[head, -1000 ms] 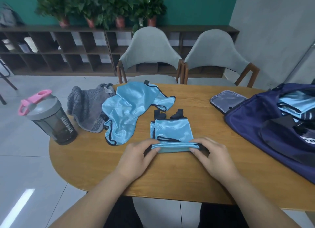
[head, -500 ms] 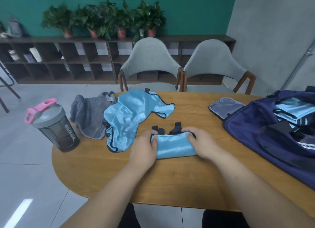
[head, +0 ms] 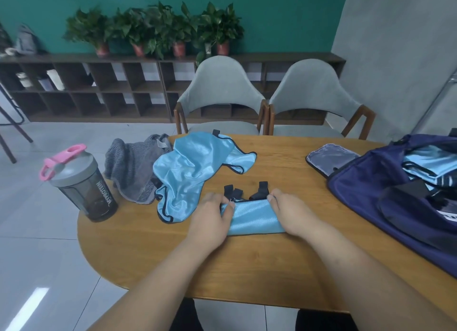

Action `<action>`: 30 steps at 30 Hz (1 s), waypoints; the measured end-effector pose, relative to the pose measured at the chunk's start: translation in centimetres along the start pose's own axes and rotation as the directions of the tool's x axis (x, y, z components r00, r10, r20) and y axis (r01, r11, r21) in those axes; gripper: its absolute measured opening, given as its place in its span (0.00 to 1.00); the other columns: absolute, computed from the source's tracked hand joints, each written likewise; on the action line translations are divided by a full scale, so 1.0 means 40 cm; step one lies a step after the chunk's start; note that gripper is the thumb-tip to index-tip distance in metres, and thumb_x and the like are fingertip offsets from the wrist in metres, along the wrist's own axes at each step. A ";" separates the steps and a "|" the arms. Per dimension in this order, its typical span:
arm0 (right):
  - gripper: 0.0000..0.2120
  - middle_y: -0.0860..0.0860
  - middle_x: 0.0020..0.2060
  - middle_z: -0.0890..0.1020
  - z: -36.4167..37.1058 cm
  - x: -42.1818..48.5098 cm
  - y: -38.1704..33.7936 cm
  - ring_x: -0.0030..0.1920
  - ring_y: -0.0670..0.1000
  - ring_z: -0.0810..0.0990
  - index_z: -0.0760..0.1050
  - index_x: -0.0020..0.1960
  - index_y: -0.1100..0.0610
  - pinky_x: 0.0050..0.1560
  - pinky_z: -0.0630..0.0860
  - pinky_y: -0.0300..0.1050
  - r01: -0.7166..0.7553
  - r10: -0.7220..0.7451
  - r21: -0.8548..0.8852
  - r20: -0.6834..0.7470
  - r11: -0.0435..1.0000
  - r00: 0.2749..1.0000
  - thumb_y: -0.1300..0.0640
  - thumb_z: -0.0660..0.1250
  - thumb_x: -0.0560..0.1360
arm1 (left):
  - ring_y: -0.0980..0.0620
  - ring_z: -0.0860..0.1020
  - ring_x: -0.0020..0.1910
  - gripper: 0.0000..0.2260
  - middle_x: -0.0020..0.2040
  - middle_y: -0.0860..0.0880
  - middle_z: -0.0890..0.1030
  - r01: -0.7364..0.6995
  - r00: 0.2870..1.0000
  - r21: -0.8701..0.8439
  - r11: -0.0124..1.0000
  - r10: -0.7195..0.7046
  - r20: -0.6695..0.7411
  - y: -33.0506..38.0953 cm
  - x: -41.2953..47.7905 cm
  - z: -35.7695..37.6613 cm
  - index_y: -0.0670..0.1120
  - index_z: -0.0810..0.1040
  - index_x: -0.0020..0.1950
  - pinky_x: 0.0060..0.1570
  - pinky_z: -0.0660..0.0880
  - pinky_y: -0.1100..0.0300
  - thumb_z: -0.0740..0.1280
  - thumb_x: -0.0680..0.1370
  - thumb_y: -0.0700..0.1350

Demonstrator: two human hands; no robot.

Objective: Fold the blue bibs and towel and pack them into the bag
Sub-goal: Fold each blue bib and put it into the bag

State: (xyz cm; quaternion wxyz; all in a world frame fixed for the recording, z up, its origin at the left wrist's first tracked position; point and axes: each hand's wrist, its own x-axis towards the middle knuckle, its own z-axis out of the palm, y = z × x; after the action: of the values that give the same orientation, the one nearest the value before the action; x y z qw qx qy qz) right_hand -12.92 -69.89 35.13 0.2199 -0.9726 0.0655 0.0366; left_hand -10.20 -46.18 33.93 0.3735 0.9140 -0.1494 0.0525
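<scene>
Blue satin bib lies folded, left hand and right hand gripping its ends; lifting into navy bag likely follows.

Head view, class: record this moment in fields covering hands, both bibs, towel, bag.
in hand: folded shiny light-blue bib, black straps on far side
hands: left hand and right hand grip its ends
unfolded: crumpled shiny light-blue bib
towel: crumpled grey terry towel, left of that bib
bag: open navy fabric duffel bag, blue cloth inside
</scene>
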 end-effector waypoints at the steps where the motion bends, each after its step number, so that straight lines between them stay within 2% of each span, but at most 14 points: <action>1: 0.13 0.50 0.39 0.78 -0.002 0.003 -0.001 0.41 0.52 0.76 0.67 0.50 0.49 0.45 0.76 0.54 0.001 -0.001 -0.008 -0.001 1.000 1.000 0.47 0.49 0.88 | 0.57 0.72 0.34 0.08 0.43 0.55 0.78 0.003 1.000 -0.022 1.000 -0.003 -0.001 0.003 0.000 -0.003 0.51 0.78 0.53 0.36 0.68 0.58 0.65 0.84 0.54; 3: 0.15 0.51 0.39 0.79 -0.006 0.009 -0.004 0.41 0.54 0.77 0.67 0.49 0.51 0.46 0.76 0.55 -0.005 0.005 -0.016 0.006 1.000 1.000 0.47 0.49 0.88 | 0.56 0.70 0.27 0.08 0.31 0.55 0.74 0.020 1.000 -0.039 0.999 -0.019 0.013 0.009 0.005 -0.007 0.52 0.77 0.53 0.31 0.65 0.57 0.64 0.85 0.55; 5: 0.15 0.52 0.41 0.79 -0.012 0.017 -0.009 0.43 0.54 0.77 0.68 0.51 0.53 0.47 0.76 0.54 -0.020 0.020 -0.017 0.016 1.000 1.000 0.47 0.48 0.89 | 0.56 0.71 0.28 0.08 0.28 0.54 0.74 0.015 1.000 0.003 1.000 -0.015 0.016 0.015 0.017 -0.010 0.52 0.76 0.54 0.30 0.68 0.55 0.64 0.85 0.55; 8: 0.15 0.52 0.41 0.78 -0.012 0.032 -0.015 0.44 0.55 0.77 0.68 0.51 0.53 0.46 0.73 0.53 -0.058 0.059 -0.028 0.030 0.998 0.998 0.48 0.48 0.89 | 0.52 0.77 0.35 0.08 0.33 0.53 0.77 0.016 1.000 0.082 0.996 -0.018 0.022 0.025 0.042 -0.014 0.52 0.74 0.53 0.37 0.76 0.52 0.64 0.85 0.55; 11: 0.14 0.51 0.42 0.78 -0.001 0.045 -0.015 0.48 0.57 0.79 0.69 0.52 0.53 0.46 0.72 0.51 -0.089 0.090 -0.038 0.031 0.995 0.995 0.49 0.48 0.89 | 0.48 0.79 0.43 0.08 0.42 0.52 0.80 0.041 0.997 0.256 0.966 -0.055 0.046 0.028 0.059 -0.010 0.51 0.73 0.54 0.43 0.78 0.50 0.64 0.84 0.55; 12: 0.14 0.51 0.44 0.79 0.000 0.046 -0.017 0.50 0.58 0.79 0.70 0.54 0.53 0.47 0.73 0.51 -0.095 0.096 -0.044 0.036 0.995 0.995 0.49 0.48 0.89 | 0.47 0.78 0.46 0.08 0.47 0.51 0.80 0.005 1.000 0.341 0.940 -0.012 0.017 0.029 0.062 -0.007 0.50 0.74 0.56 0.46 0.78 0.49 0.64 0.84 0.53; 14: 0.16 0.54 0.52 0.81 -0.002 0.046 -0.027 0.54 0.59 0.80 0.72 0.64 0.53 0.51 0.75 0.52 -0.108 0.111 -0.061 0.047 0.992 0.993 0.50 0.49 0.89 | 0.46 0.76 0.51 0.05 0.51 0.49 0.77 -0.163 0.979 0.430 0.888 0.201 -0.045 0.039 0.059 0.005 0.48 0.77 0.56 0.50 0.75 0.49 0.66 0.81 0.47; 17: 0.17 0.56 0.58 0.82 -0.005 0.053 -0.034 0.56 0.59 0.80 0.72 0.68 0.54 0.57 0.77 0.54 -0.131 0.137 -0.089 0.061 0.987 0.989 0.50 0.49 0.88 | 0.46 0.77 0.53 0.08 0.53 0.50 0.79 -0.529 0.835 0.380 0.759 0.545 0.074 0.063 0.038 0.036 0.47 0.81 0.57 0.54 0.75 0.50 0.66 0.80 0.43; 18: 0.17 0.56 0.57 0.82 -0.006 0.055 -0.035 0.56 0.58 0.80 0.73 0.67 0.54 0.58 0.78 0.55 -0.136 0.142 -0.096 0.065 0.986 0.988 0.50 0.49 0.88 | 0.47 0.78 0.56 0.10 0.57 0.51 0.80 -0.590 0.800 0.363 0.722 0.584 0.139 0.061 0.029 0.049 0.47 0.81 0.61 0.58 0.75 0.51 0.64 0.82 0.45; 20: 0.16 0.54 0.53 0.82 -0.007 0.057 -0.031 0.53 0.58 0.80 0.74 0.60 0.52 0.57 0.78 0.55 -0.144 0.150 -0.101 0.055 0.984 0.987 0.49 0.50 0.88 | 0.48 0.76 0.66 0.17 0.67 0.50 0.79 -0.582 0.812 0.353 0.732 0.540 0.221 0.036 0.014 0.072 0.47 0.78 0.70 0.70 0.71 0.52 0.60 0.85 0.50; 22: 0.16 0.51 0.44 0.82 0.001 0.053 -0.019 0.48 0.56 0.81 0.74 0.50 0.50 0.51 0.79 0.53 -0.153 0.152 -0.060 -0.022 0.986 0.988 0.44 0.52 0.87 | 0.50 0.70 0.75 0.23 0.76 0.49 0.73 -0.506 0.862 0.388 0.770 0.439 0.254 0.007 0.006 0.079 0.47 0.70 0.79 0.78 0.64 0.51 0.54 0.86 0.54; 24: 0.15 0.48 0.38 0.81 0.014 0.041 -0.008 0.43 0.54 0.80 0.73 0.46 0.47 0.43 0.78 0.50 -0.187 0.187 0.015 -0.143 0.982 0.972 0.39 0.57 0.84 | 0.52 0.63 0.80 0.27 0.81 0.50 0.67 -0.456 0.886 0.408 0.791 0.362 0.290 -0.004 0.003 0.078 0.48 0.62 0.84 0.81 0.58 0.51 0.51 0.87 0.58; 27: 0.12 0.46 0.47 0.78 0.033 0.017 -0.007 0.43 0.52 0.79 0.74 0.53 0.44 0.38 0.75 0.48 -0.215 0.223 0.063 -0.343 0.975 0.912 0.36 0.65 0.80 | 0.53 0.51 0.84 0.28 0.85 0.52 0.57 -0.432 0.891 0.424 0.796 0.305 0.335 0.003 0.003 0.075 0.49 0.54 0.86 0.83 0.49 0.51 0.48 0.87 0.59; 30: 0.13 0.50 0.54 0.75 0.047 -0.015 -0.025 0.51 0.54 0.76 0.80 0.60 0.50 0.43 0.74 0.50 -0.108 -0.005 -0.152 -0.602 0.982 0.799 0.47 0.72 0.78 | 0.52 0.40 0.85 0.30 0.86 0.54 0.49 -0.401 0.896 0.411 0.819 0.257 0.362 0.006 0.002 0.071 0.50 0.50 0.87 0.83 0.44 0.50 0.47 0.87 0.61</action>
State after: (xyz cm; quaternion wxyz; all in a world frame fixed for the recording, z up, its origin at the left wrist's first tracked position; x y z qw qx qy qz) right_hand -13.46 -68.10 33.94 0.0987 -0.9477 0.1546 -0.2612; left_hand -10.24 -48.36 32.06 0.0967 0.9345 -0.3423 0.0172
